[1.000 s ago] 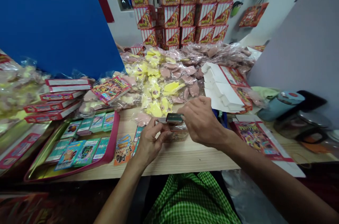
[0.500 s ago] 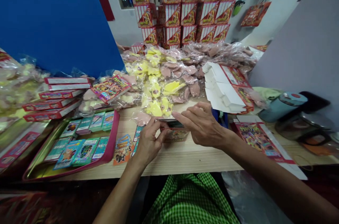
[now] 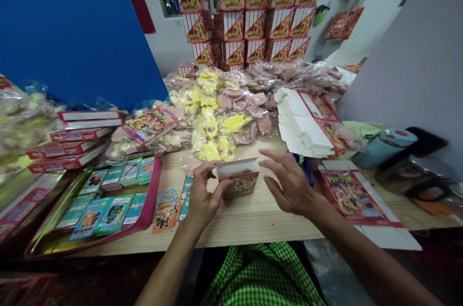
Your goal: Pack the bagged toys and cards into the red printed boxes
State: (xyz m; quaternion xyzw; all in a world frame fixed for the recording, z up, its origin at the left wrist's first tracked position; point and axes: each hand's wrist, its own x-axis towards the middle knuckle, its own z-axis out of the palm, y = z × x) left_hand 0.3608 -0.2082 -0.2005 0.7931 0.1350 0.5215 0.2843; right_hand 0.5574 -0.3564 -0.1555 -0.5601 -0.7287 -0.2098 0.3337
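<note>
My left hand grips the left end of a small red printed carton, thumb in front and fingers behind. The carton stands upright on the wooden table, and its white top flap is raised at the back. Just right of the carton, my right hand is open with its fingers spread, holding nothing. Beside my left wrist lie orange cards and teal cards. Behind the carton are bagged yellow plush-like pieces. What is inside the carton is hidden from me.
At left, a pink-rimmed tray holds stacks of cards. Red boxes are piled behind it. Folded white cartons, a flat printed carton and a blue bottle are on the right. Display boxes are stacked at the back.
My right hand has come away from the carton toward the right, and its fingers have spread. The carton's raised flap and front now show more plainly. My left hand still holds it.
</note>
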